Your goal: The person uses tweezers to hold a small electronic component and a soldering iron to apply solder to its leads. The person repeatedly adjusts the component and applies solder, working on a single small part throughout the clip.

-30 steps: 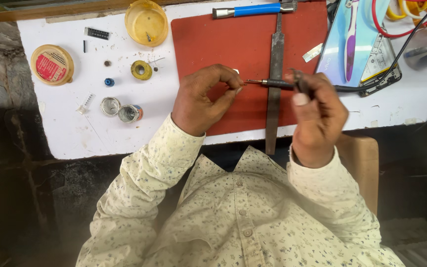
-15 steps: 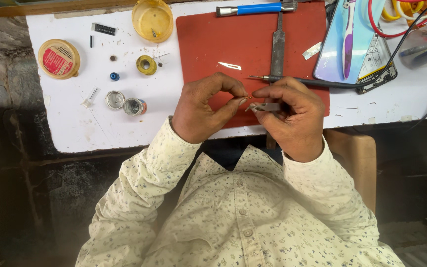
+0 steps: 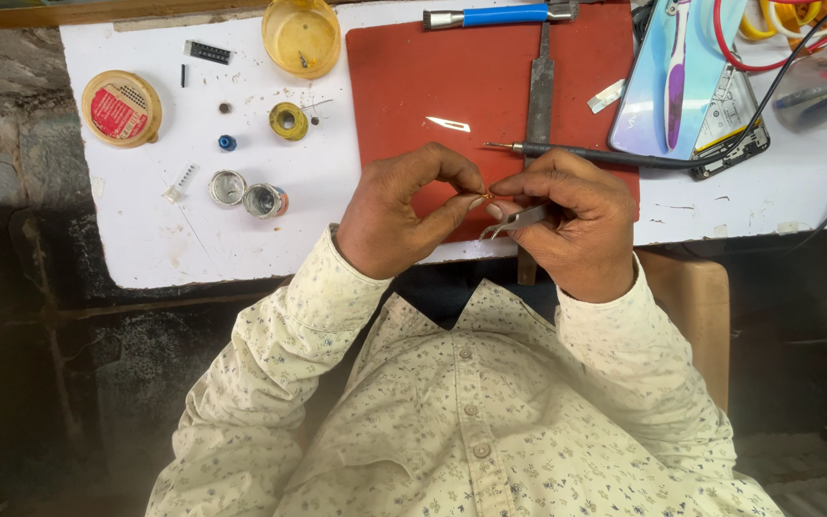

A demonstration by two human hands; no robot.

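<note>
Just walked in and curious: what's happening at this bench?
A person in a patterned shirt sits at a white table with a red mat. The left hand pinches something tiny, too small to identify, while the right hand holds metal tweezers up to it. A thin black tool lies on the mat near an opened phone.

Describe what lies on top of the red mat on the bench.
On the red mat lie a small blade and a metal file; both hands cover its near edge.
</note>
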